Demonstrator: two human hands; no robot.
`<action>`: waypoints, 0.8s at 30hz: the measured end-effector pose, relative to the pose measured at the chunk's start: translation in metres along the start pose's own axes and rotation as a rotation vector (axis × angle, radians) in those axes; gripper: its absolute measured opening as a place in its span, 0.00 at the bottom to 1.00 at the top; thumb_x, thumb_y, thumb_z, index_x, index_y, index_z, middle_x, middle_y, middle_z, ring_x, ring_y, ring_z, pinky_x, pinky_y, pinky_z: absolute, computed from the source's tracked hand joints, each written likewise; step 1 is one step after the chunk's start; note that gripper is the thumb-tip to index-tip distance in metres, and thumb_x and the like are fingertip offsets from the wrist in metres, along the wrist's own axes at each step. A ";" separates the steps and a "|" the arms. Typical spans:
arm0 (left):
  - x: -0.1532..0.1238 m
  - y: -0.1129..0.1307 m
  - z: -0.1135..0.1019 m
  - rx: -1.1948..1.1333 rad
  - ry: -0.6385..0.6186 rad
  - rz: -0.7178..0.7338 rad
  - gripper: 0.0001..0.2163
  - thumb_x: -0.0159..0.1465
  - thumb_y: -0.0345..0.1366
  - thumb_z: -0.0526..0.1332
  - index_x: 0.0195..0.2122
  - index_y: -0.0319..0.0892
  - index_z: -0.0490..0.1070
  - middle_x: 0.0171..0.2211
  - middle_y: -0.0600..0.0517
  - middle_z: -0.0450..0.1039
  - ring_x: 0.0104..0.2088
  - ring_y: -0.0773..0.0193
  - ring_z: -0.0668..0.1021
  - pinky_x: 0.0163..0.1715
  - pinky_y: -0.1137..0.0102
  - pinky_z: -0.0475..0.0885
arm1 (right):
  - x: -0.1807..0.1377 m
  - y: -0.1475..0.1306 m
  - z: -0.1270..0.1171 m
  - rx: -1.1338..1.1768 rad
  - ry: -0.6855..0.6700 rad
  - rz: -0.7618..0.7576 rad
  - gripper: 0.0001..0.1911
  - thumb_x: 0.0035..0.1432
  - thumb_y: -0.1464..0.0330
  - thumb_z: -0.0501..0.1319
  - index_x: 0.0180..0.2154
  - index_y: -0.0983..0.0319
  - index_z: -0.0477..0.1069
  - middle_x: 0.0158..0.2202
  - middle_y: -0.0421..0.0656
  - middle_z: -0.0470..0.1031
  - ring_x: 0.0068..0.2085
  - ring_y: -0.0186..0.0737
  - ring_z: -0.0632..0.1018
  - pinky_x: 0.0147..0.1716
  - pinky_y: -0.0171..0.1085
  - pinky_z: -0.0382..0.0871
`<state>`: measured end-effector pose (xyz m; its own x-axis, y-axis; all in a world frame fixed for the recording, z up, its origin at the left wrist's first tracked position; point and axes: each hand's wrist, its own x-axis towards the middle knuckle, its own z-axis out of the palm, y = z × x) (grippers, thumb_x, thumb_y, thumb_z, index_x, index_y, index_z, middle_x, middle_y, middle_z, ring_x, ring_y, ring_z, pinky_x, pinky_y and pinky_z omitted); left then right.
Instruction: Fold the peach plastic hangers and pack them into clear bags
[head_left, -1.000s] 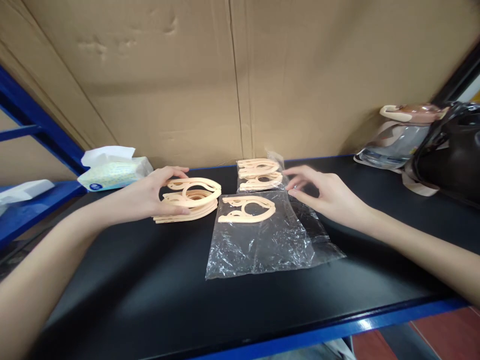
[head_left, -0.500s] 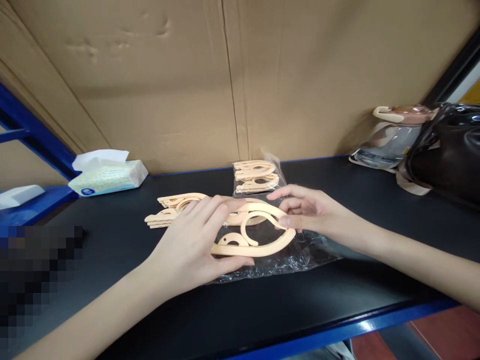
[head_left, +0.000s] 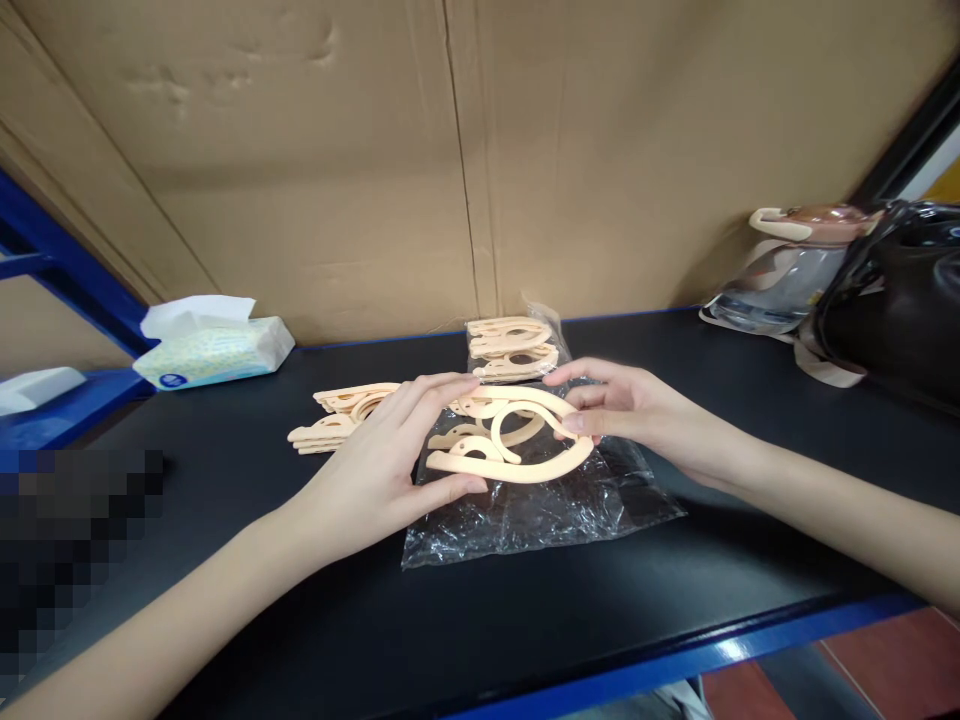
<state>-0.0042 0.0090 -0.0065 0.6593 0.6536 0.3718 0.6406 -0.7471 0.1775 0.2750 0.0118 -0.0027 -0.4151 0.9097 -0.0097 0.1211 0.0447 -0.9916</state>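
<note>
A cream folding clothes hanger (head_left: 551, 467), folded up, is held slightly above a clear plastic bag (head_left: 517, 530). My right hand (head_left: 626, 405) pinches its curved right end between thumb and fingers. My left hand (head_left: 375, 450) spans its left end, fingers along the far arm and thumb beneath the near arm. Under it another hanger of the same kind (head_left: 444, 440) lies on the bag or inside it; I cannot tell which. Left of these, partly behind my left hand, is a pile of folded hangers (head_left: 322, 435).
A bagged set of hangers (head_left: 514, 340) lies by the cardboard wall (head_left: 337, 200). A tissue pack (head_left: 217, 355) sits at the back left. At the right stand a water bottle (head_left: 787, 275) and a dark bag (head_left: 900, 300). The black table (head_left: 675, 570) has a blue front edge.
The held hanger has risen a little away from me, its left end now showing more between my left thumb and fingers. More of the plastic bag and the hanger beneath is visible.
</note>
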 end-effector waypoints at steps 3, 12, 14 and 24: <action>0.000 -0.003 0.001 -0.031 0.010 -0.002 0.28 0.68 0.49 0.60 0.65 0.49 0.53 0.61 0.47 0.62 0.60 0.52 0.67 0.60 0.56 0.65 | 0.000 0.000 0.001 0.012 -0.013 0.009 0.21 0.53 0.65 0.69 0.48 0.58 0.69 0.33 0.39 0.79 0.34 0.37 0.78 0.35 0.37 0.68; -0.001 0.000 -0.007 0.022 -0.032 0.036 0.34 0.66 0.43 0.62 0.69 0.49 0.46 0.68 0.47 0.52 0.66 0.52 0.60 0.65 0.55 0.60 | -0.001 -0.002 0.000 -0.008 0.033 0.039 0.19 0.54 0.67 0.68 0.47 0.58 0.69 0.32 0.38 0.80 0.33 0.34 0.77 0.37 0.37 0.68; -0.002 0.007 -0.007 0.032 -0.005 0.071 0.31 0.68 0.39 0.57 0.69 0.47 0.45 0.70 0.46 0.46 0.68 0.51 0.56 0.66 0.53 0.58 | -0.001 -0.001 -0.001 -0.005 0.057 0.044 0.18 0.53 0.66 0.69 0.46 0.58 0.69 0.33 0.39 0.80 0.33 0.34 0.77 0.37 0.36 0.69; -0.003 0.024 0.006 0.149 0.061 0.323 0.33 0.69 0.55 0.55 0.69 0.42 0.51 0.70 0.42 0.47 0.70 0.48 0.52 0.68 0.53 0.51 | 0.003 0.000 -0.002 0.012 0.201 0.097 0.21 0.48 0.65 0.72 0.44 0.62 0.72 0.24 0.36 0.73 0.23 0.28 0.68 0.18 0.28 0.59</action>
<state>0.0114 -0.0101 -0.0087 0.8153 0.3749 0.4413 0.4562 -0.8852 -0.0909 0.2755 0.0152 -0.0029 -0.2134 0.9737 -0.0803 0.1407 -0.0507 -0.9887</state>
